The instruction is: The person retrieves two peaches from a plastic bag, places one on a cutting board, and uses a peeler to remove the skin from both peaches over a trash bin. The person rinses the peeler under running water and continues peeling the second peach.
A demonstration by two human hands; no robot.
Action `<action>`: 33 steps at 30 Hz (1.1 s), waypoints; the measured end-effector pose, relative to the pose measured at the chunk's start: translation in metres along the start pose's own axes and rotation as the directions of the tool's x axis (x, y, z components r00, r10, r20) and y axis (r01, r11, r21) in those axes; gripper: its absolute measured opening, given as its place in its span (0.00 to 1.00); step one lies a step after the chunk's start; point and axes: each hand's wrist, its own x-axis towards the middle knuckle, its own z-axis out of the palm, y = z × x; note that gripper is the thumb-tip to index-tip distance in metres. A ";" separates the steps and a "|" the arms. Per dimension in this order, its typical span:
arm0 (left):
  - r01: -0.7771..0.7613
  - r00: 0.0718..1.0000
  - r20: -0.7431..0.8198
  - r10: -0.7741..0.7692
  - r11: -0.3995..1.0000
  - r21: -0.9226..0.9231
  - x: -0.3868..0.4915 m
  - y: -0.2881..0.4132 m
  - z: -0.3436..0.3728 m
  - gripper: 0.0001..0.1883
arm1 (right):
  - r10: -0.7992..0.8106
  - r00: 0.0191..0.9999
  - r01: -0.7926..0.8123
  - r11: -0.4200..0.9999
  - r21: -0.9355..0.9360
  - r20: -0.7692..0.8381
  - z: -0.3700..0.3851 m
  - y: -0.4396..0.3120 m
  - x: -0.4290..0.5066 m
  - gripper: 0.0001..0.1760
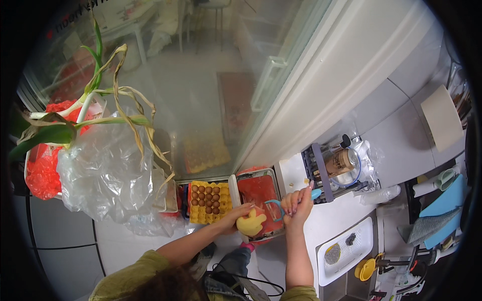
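Observation:
My left hand [241, 215] grips a partly peeled potato [250, 224], pale yellow with browner patches of skin. In my right hand [297, 205] is a light blue peeler [315, 194], its handle end sticking out past my fingers. The peeler's head points left toward the potato, with a small gap between them. Beneath both hands stands an uncovered bin [279, 184] with a red liner or bottom [256, 188]. My fingers hide part of the potato and the middle of the peeler.
Left of the bin, a yellow egg tray [225, 199] holds several brown eggs. Clear plastic bags [109, 169] and scallions [98, 71] lie further left. At right are a dark rack [320, 169], a white perforated basket [344, 259] at the sink and a black faucet [395, 262]. A glass door [180, 94] stands ahead.

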 end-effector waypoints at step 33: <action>0.129 0.981 -0.140 -0.136 0.990 -0.057 0.009 0.002 -0.010 0.26 | -0.064 0.994 0.091 0.931 -0.355 0.089 -0.053 0.044 0.022 0.25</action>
